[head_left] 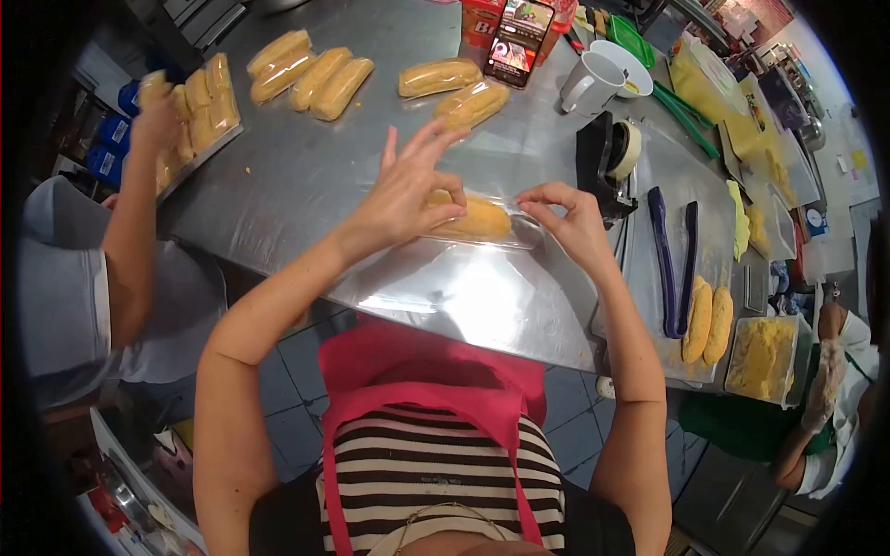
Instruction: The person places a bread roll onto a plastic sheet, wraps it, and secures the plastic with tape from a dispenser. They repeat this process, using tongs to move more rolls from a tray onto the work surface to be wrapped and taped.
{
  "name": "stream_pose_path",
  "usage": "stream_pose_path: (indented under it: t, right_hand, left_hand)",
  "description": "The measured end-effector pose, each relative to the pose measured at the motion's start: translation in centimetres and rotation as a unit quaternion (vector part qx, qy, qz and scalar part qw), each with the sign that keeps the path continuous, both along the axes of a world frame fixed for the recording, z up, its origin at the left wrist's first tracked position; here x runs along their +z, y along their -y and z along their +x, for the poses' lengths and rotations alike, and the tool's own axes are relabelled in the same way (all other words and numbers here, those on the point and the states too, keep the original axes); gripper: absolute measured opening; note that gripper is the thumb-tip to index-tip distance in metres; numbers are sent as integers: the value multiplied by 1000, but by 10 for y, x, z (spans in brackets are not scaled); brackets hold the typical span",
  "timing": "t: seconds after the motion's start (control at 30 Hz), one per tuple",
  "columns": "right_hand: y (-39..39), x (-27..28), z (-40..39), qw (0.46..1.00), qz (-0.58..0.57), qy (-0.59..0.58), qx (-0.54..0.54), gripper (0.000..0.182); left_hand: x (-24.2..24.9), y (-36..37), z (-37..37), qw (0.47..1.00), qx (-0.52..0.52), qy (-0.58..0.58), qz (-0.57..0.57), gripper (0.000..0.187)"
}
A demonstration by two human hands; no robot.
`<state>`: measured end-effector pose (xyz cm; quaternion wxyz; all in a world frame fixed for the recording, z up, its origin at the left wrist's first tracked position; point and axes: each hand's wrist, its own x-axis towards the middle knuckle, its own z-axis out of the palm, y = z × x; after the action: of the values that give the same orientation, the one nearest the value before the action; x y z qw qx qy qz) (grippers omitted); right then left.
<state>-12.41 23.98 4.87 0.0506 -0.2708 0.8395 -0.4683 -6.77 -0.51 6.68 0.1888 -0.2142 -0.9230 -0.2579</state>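
A long yellow bread roll lies on the metal table right in front of me, inside clear plastic wrap. My left hand is over the roll's left end, its thumb and forefinger pinched there while the other fingers stretch away. At the right end, my right hand pinches the edge of the plastic between thumb and fingertips. Just beyond my left fingers sit wrapped rolls. A black tape dispenser with a roll of tape stands near my right hand.
More wrapped rolls lie at the back left. A phone, white mug and bowl stand behind. Dark blue tongs, two bare rolls and a tub are right. A co-worker's hand reaches over a tray.
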Motion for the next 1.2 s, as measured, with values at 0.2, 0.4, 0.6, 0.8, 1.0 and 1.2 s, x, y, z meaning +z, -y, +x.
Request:
stream_pose_path:
  t: [0.2,0.4,0.6,0.8,1.0,1.2]
  right_hand:
    - [-5,-3,4,1000,7,-3,16,15]
    - [-1,-6,-7,993,-41,109,5,22]
    - [1,13,0,997,16,65,39,29]
    - [1,-4,-3,992,-6,126,-4,20]
    - [0,-3,-2,990,-34,136,-17,17]
    - [-4,-3,-3,993,-41,105,-17,13]
  left_hand:
    - [6,5,-16,962,-34,253,94,17]
    - [-2,6,-30,929,-34,312,195,14]
    - [-14,14,-43,919,-94,334,187,19]
    - [6,37,-26,940,-132,302,92,22]
    - [-5,86,-4,944,-63,288,151,22]
    - [-20,94,6,933,43,287,214,18]
